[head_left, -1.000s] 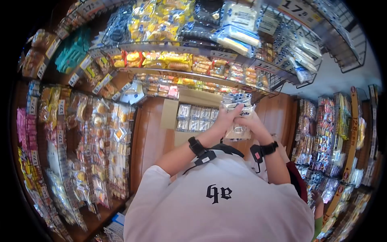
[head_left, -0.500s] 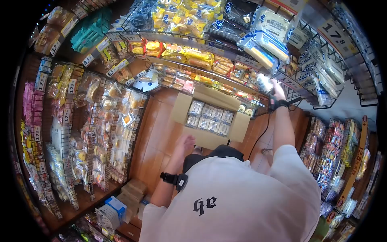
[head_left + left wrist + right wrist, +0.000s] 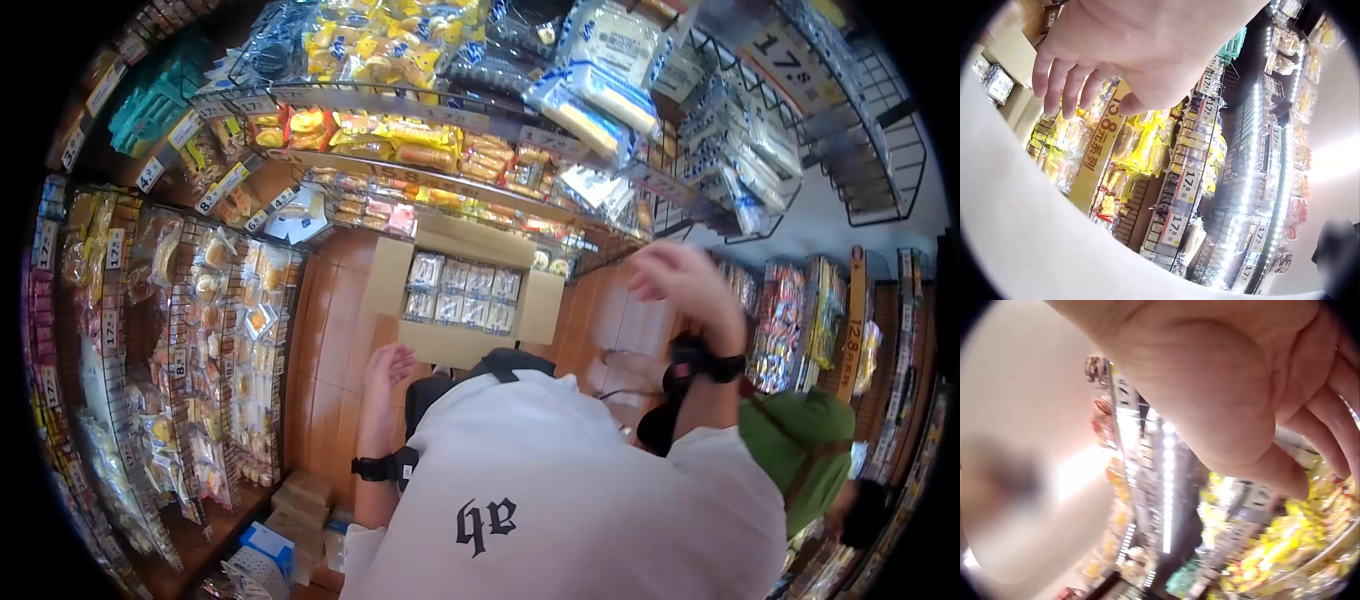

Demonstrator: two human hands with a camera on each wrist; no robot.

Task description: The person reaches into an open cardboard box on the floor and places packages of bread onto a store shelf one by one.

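Observation:
My right hand [image 3: 690,285] is in the air right of the box, slightly blurred, its fingers loosely bent with nothing in them. Lower left, my left hand [image 3: 388,368] hovers beside the box's near corner, fingers relaxed and holding nothing. An open cardboard box [image 3: 465,348] sits on the floor with its flaps spread, filled with several clear-wrapped white packs [image 3: 450,277]. On the lower shelf, a shiny white pack [image 3: 600,190] lies at the right end. The left wrist view has the left fingers [image 3: 1072,87] slightly spread; the right wrist view mostly fills with the right palm [image 3: 1210,381].
Wire shelves with yellow bread packs [image 3: 390,40] and price strips rise ahead. Racks of hanging snacks [image 3: 265,350] line the left, with more racks [image 3: 785,320] at right. A person in green [image 3: 800,450] is close by on the right. Small cartons [image 3: 300,510] stand lower left.
One second ago both hands held clear-wrapped packs over the box. The right hand then reached to the lower shelf with a white pack, and has drawn back without it. The left hand moved left, empty.

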